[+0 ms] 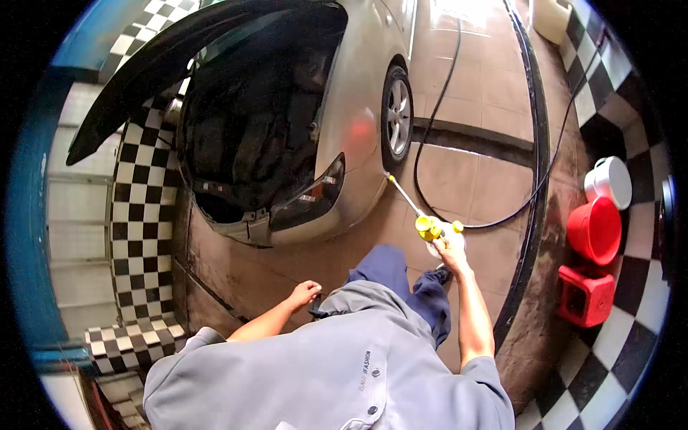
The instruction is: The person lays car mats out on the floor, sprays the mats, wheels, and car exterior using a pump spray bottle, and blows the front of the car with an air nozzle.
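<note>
My right hand (451, 251) is wrapped around a yellow spray gun (428, 228) held out in front of me on the right. Its thin metal wand (407, 193) points forward, with the tip close to the front bumper corner and front wheel (396, 115) of a beige car (358, 154). A black hose (494, 222) runs from near the gun. My left hand (306, 293) hangs low by my waist, its fingers curled and nothing visible in them. The car's hood (136, 86) stands raised over a dark engine bay (251, 129).
On the right, a white bucket (611, 183), a red basin (595, 231) and a red stool-like item (586, 295) stand by the checkered wall (631, 315). The hose loops over the tiled floor (444, 175) and a dark floor channel (480, 140). Another checkered wall (143, 215) lies left.
</note>
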Demonstrator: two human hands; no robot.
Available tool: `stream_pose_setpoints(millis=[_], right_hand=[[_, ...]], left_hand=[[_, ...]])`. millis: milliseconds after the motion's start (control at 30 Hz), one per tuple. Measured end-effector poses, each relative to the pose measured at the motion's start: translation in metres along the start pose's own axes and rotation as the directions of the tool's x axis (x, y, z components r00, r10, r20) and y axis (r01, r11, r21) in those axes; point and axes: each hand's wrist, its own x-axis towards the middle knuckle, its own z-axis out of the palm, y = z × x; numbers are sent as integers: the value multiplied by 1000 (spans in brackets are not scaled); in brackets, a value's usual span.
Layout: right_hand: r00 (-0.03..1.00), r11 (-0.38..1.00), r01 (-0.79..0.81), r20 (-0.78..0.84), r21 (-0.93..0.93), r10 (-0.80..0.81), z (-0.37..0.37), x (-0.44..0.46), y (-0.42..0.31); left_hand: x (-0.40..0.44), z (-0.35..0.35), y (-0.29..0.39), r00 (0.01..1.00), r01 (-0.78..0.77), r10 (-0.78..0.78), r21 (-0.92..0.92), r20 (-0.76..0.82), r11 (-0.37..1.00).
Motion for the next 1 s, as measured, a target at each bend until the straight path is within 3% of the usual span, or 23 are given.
stream_pose_setpoints(millis=[33, 67, 133, 200, 267, 333, 400, 433, 467, 600, 633, 700, 800, 833, 900, 933, 967, 1000], right_hand=[[1000, 999, -22, 18, -38, 23, -32, -4, -32], [994, 996, 86, -62, -17, -87, -42, 12, -23], [992, 992, 102, -72, -73, -107, -88, 18, -61], [978, 980, 123, -151, -155, -147, -115, 49, -60], [971, 983, 123, -187, -138, -148, -146, 75, -69], [969, 983, 131, -191, -129, -155, -178, 99, -82], [961, 980, 145, -217, -139, -173, -203, 129, -78], [917, 966, 239, -302, -103, -259, -211, 145, -76], [919, 971, 234, -312, -57, -240, -220, 162, -72], [903, 963, 267, -357, 33, -238, -258, 217, -73], [897, 959, 282, -363, 31, -253, -267, 228, -78], [956, 985, 82, -293, 153, -34, -283, 242, -89], [966, 974, 94, -255, 207, -39, -298, 273, -87], [919, 957, 280, -309, 69, -247, -300, 284, -81], [941, 943, 290, -130, -162, -312, -309, 281, -88], [989, 946, 144, 50, -291, -136, -319, 267, -104], [977, 920, 203, 133, -335, -167, -324, 262, -110], [957, 890, 262, 218, -374, -190, -330, 258, -110]], left_hand=[[7, 16, 5, 1000, -9, 5, -176, -22, 984], [6, 29, 19, 1000, -12, 7, -194, -30, 981], [-1, 48, 49, 998, -52, 55, -280, 2, 959], [15, 58, 47, 998, -59, 63, -268, 6, 962], [31, 66, 52, 998, -55, 52, -125, -30, 991], [44, 71, 71, 999, -39, 37, -114, -19, 993], [64, 82, 89, 989, 139, -147, -275, -6, 951], [75, 86, 103, 978, 197, -208, -327, 3, 924], [82, 88, 124, 966, 241, -256, -273, -20, 931], [115, 97, 198, 977, 171, -209, -453, -35, 875], [121, 98, 215, 990, 98, -132, -455, -42, 885], [126, 101, 251, 997, 8, -47, -488, -67, 873], [133, 107, 306, 991, -58, -9, -501, -131, 864], [138, 112, 322, 984, -98, 18, -451, -178, 887], [150, 132, 359, 926, -323, 193, -418, -325, 849], [147, 137, 395, 919, -337, 217, -368, -329, 867], [146, 145, 431, 886, -422, 279, -394, -370, 817], [158, 158, 456, 796, -539, 380, -265, -471, 800]])
